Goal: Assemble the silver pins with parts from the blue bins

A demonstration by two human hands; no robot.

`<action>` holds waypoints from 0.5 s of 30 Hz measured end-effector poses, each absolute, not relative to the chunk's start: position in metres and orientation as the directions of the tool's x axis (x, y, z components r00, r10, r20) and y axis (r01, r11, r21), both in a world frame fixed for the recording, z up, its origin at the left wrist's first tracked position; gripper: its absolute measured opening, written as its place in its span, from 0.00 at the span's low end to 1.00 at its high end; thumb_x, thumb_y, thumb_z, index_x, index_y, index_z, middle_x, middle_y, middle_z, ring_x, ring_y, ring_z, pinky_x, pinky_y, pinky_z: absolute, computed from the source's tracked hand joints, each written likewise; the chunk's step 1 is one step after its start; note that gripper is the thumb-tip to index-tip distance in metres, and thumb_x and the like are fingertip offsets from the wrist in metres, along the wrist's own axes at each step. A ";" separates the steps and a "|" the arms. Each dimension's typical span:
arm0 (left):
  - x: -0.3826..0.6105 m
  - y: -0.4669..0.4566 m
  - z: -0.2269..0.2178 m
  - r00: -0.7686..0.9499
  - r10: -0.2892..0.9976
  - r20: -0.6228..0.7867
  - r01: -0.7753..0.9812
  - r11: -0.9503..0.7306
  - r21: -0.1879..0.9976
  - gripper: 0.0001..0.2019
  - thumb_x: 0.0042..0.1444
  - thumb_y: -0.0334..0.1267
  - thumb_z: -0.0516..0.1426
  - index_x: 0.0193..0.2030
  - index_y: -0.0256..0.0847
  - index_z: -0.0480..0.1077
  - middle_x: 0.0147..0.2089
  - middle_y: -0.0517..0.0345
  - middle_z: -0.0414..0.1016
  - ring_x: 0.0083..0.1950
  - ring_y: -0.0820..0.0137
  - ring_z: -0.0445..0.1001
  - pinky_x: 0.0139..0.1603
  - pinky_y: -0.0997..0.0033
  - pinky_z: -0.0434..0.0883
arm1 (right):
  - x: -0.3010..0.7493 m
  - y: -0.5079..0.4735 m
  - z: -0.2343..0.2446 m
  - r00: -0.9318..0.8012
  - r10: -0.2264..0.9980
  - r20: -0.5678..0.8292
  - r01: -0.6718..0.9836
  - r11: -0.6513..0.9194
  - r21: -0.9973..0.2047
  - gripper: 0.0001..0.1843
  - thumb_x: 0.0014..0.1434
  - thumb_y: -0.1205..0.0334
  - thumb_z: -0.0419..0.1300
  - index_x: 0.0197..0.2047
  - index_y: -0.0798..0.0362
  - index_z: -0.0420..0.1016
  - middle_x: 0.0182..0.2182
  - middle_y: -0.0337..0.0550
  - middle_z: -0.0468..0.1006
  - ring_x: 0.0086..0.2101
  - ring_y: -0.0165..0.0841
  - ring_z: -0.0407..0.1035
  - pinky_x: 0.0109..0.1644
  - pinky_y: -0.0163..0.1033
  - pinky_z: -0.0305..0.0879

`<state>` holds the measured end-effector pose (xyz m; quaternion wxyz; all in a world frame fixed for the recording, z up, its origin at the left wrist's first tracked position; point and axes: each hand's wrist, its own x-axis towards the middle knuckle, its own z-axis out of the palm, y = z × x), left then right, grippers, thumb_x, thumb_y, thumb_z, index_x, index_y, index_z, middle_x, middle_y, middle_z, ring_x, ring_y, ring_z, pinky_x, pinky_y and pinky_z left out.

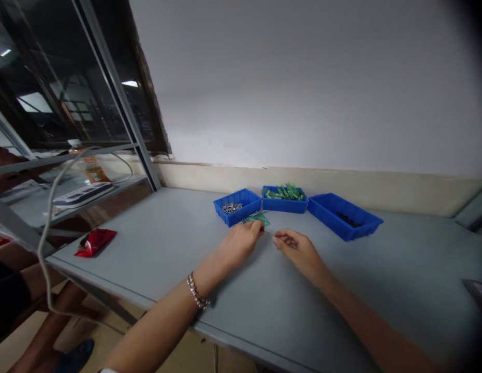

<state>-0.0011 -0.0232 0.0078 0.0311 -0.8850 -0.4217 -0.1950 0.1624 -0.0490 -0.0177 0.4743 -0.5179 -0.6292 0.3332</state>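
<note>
green pkt (263,220) lies on the grey table (166,223), just past the left hand's (246,235) fingertips on the tray side, & up-left of the right hand (297,247). left hand is def. the nearer one; its fingers cover part of the pkt, so can't tell for sure if they touch it or only sit in front. long axis: what shows seems to run roughly l-to-r, slanting down a bit to the r., but w/ part hidden that's approx.

hands: left fingers bunched narrow at the tips, can't tell if anything's pinched there. right fingers curled, thumb close to the index, a narrow shape; can't tell if it holds sth. small gap btwn the two hands, not touching.

pkt looks flat, thin, pale-to-mid green, a bit shiny, prob. plastic film; contents too small to read. a few thin silver pcs (259,213) lie right by it, up-left, near the gap btwn the left tray (246,213) & mid tray (284,206). left tray has small metal parts (232,208), mid tray a heap of green packets (288,192), right tray (329,216) dark bits (348,220). all 3 trays blue, in an arc beyond the hands.
</note>
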 end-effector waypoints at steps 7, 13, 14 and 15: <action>-0.005 -0.033 -0.002 0.572 0.670 0.473 0.631 -0.728 0.269 0.11 0.59 0.39 0.45 0.39 0.38 0.65 0.36 0.52 0.71 0.36 0.70 0.69 0.37 0.71 0.66 | 0.161 -0.055 -0.013 -0.053 0.965 0.255 0.265 0.260 -0.929 0.11 0.50 0.54 0.54 0.27 0.54 0.69 0.20 0.37 0.66 0.24 0.29 0.62 0.28 0.34 0.59; -0.002 -0.032 -0.004 0.447 0.756 0.479 0.458 -0.653 0.603 0.12 0.51 0.43 0.54 0.39 0.37 0.66 0.33 0.55 0.72 0.27 0.75 0.67 0.31 0.74 0.65 | 0.164 -0.056 -0.010 -0.023 0.971 0.237 0.208 0.236 -0.949 0.14 0.50 0.51 0.53 0.29 0.54 0.66 0.20 0.38 0.63 0.23 0.29 0.60 0.23 0.32 0.56; -0.001 -0.032 -0.005 0.435 0.782 0.445 0.442 -0.617 0.651 0.13 0.50 0.44 0.55 0.38 0.36 0.66 0.33 0.55 0.71 0.26 0.76 0.66 0.29 0.74 0.65 | 0.164 -0.056 -0.009 -0.012 0.972 0.236 0.204 0.234 -0.951 0.14 0.50 0.50 0.54 0.29 0.54 0.66 0.20 0.38 0.63 0.22 0.29 0.60 0.22 0.32 0.55; 0.000 -0.031 -0.006 0.428 0.801 0.418 0.426 -0.587 0.689 0.13 0.49 0.44 0.55 0.37 0.36 0.67 0.32 0.55 0.71 0.26 0.76 0.65 0.28 0.74 0.65 | 0.165 -0.055 -0.009 -0.004 0.971 0.240 0.203 0.236 -0.950 0.14 0.49 0.50 0.54 0.29 0.54 0.66 0.20 0.38 0.63 0.22 0.29 0.60 0.22 0.32 0.54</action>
